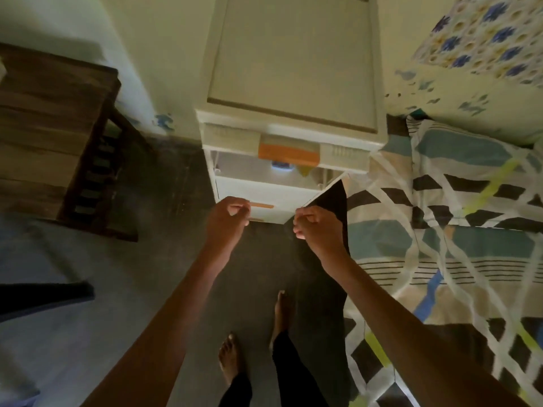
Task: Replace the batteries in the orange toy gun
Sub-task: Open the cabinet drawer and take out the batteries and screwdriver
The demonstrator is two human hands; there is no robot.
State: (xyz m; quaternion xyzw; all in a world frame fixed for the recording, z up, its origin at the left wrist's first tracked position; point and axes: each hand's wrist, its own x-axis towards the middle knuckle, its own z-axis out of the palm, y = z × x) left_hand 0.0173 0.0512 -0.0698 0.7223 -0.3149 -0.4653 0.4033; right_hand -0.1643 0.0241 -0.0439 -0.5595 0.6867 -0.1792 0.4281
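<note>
The orange toy gun and batteries are not in view. A white plastic drawer unit (pixel 291 118) with orange handles stands ahead, and one drawer (pixel 264 189) is pulled partly out. Inside it I make out a small blue and white item (pixel 281 166) and something yellow (pixel 304 170). My left hand (pixel 229 214) hovers with curled fingers in front of the drawer's left end, beside its orange handle (pixel 262 205). My right hand (pixel 313 226) is curled in front of the drawer's right corner. Neither hand visibly holds anything.
A dark wooden chair (pixel 58 136) stands at the left. A bed with a patterned sheet (pixel 455 230) runs along the right, a floral pillow (pixel 484 36) at its head. My bare feet (pixel 232 356) are on the dark floor.
</note>
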